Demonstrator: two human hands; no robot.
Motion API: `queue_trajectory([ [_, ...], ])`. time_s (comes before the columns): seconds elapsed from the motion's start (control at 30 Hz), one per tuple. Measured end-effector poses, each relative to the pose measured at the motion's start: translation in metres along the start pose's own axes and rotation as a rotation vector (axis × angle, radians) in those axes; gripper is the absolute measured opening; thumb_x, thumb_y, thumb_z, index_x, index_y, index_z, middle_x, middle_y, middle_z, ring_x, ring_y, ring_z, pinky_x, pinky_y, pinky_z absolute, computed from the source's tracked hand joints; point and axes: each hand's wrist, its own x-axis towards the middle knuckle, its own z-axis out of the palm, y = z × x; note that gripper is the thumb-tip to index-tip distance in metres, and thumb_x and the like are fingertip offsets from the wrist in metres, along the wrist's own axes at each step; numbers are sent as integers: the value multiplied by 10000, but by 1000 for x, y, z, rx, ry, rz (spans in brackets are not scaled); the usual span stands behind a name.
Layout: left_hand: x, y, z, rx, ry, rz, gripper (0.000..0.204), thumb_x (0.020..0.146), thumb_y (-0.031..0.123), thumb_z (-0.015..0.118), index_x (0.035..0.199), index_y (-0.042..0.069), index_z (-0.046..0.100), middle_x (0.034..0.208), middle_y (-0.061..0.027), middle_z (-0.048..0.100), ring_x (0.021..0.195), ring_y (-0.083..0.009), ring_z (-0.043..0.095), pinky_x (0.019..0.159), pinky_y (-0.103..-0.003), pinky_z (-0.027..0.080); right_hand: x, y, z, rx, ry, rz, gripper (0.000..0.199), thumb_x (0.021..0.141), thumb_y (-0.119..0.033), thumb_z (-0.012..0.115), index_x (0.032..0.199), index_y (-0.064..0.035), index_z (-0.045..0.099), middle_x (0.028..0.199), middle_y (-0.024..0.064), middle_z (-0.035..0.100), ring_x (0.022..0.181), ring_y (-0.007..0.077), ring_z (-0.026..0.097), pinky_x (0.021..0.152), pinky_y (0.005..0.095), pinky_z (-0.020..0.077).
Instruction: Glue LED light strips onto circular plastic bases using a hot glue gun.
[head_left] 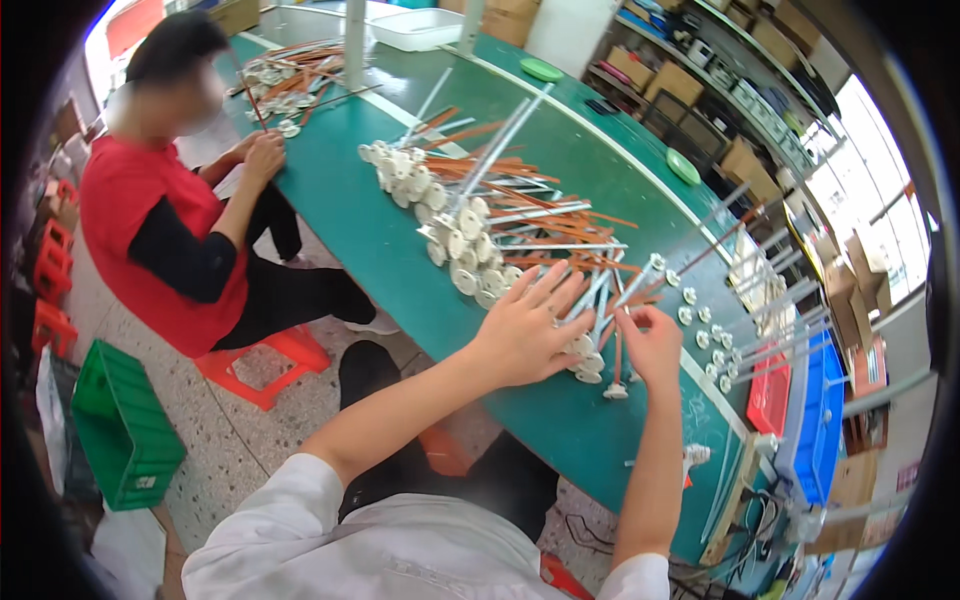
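Observation:
My left hand (530, 335) lies open over the near end of a row of rods, its fingers spread and stretched forward. Beside it, to the right, my right hand (652, 345) is closed in a pinch at the upper end of a brown rod (617, 352). A white round disc (616, 391) is on that rod's lower end, near the table surface. Under and around my left fingers are more brown and silver rods, with white discs (588, 368) clustered at their near ends. My left hand partly covers these.
The green table (400, 290) carries a long heap of disc-ended rods (460, 235). Several rods stand upright on discs (715, 340) at right, near a blue bin (822, 410) and a red tray (768, 395). A co-worker in red (165, 250) sits at left, near a green crate (125, 425).

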Motion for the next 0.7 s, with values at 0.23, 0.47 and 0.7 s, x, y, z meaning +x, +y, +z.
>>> queue_trajectory([
  [0.23, -40, -23, 0, -193, 519, -219, 402, 751, 210, 815, 1098, 83, 657, 1274, -165, 583, 1148, -372, 557, 956, -469, 468, 60, -83, 42, 281, -77, -91, 264, 883, -250, 763, 934, 8, 734, 772, 55, 723, 669, 113, 661, 620, 277, 532],
  [0.47, -64, -53, 22, -353, 674, -695, 226, 833, 119, 749, 964, 12, 599, 959, -126, 604, 834, -268, 593, 743, -352, 485, 152, -171, 135, 180, -312, 144, 501, 812, -475, 805, 768, 17, 719, 713, 88, 701, 579, 165, 671, 526, 284, 546],
  [0.7, -67, -59, 27, -512, 702, -840, 230, 863, 123, 730, 1008, 19, 584, 946, -99, 600, 842, -224, 598, 715, -345, 485, 183, -182, 179, 419, -360, 322, 378, 816, -327, 829, 807, 28, 698, 662, 58, 643, 501, 132, 567, 458, 264, 464],
])
